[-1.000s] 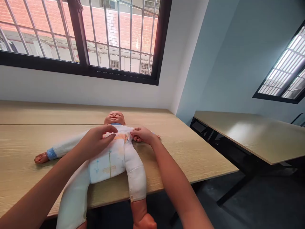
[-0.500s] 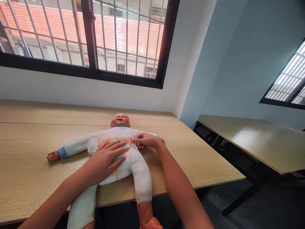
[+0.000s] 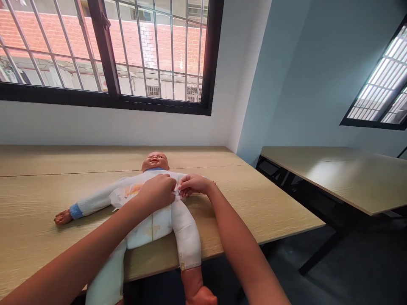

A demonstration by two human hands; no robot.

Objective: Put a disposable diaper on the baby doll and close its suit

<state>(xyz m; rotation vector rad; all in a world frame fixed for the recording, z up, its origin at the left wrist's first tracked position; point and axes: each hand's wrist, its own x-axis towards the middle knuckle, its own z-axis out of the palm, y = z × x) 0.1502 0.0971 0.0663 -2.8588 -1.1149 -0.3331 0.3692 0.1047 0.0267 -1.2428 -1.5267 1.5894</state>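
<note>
The left hand [image 3: 157,192] is closed in a pinch on one edge of the white bodysuit [image 3: 186,235] at the chest of a baby doll [image 3: 155,162], and the opposite edge is pinched by the right hand [image 3: 194,184] (the 2 hands are almost touching). The doll is laid on its back on the wooden desk [image 3: 41,186], and a diaper [image 3: 149,228] is exposed below the hands.

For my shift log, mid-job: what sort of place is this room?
Probably an infant-care training room or classroom. It has a life-size pink-skinned baby doll in a white suit on a long light-wood table, a matching light-wood table beside it, and a black-framed barred window.
</note>
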